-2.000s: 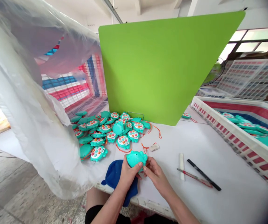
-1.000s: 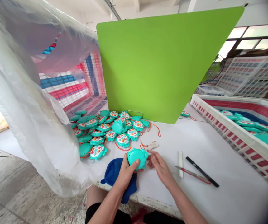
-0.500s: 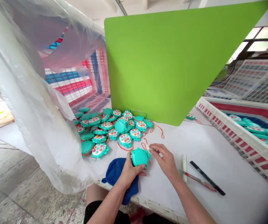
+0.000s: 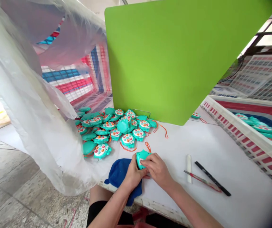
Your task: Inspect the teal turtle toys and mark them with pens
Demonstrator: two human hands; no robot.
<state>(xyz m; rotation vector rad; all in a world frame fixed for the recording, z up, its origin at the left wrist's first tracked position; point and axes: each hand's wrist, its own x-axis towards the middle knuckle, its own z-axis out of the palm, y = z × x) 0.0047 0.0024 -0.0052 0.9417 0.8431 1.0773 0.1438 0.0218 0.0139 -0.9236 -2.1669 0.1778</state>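
A white-topped worktable (image 4: 221, 148) runs across the lower right of the frame, a lime-green board (image 4: 166, 63) stands upright at its back, and clear plastic sheeting (image 4: 24, 79) billows down the upper left. At far right, a white crate with red bands (image 4: 245, 136) holds more teal toys. A heap of teal plastic toys (image 4: 124, 126) lies at the foot of the board, at centre. Near the table's front edge, the person's left hand (image 4: 133, 175) and right hand (image 4: 156, 169) close on one teal toy (image 4: 142, 155) just above a crumpled blue cloth (image 4: 121, 172). The left fingers (image 4: 136, 167) curl up around the toy's side, while the right fingers (image 4: 147, 164) lie pressed together across its top. An orange cord (image 4: 147, 146) trails beyond it. The toy appears light, stiff and smooth, so its rounded rim looks the surest place to grip.
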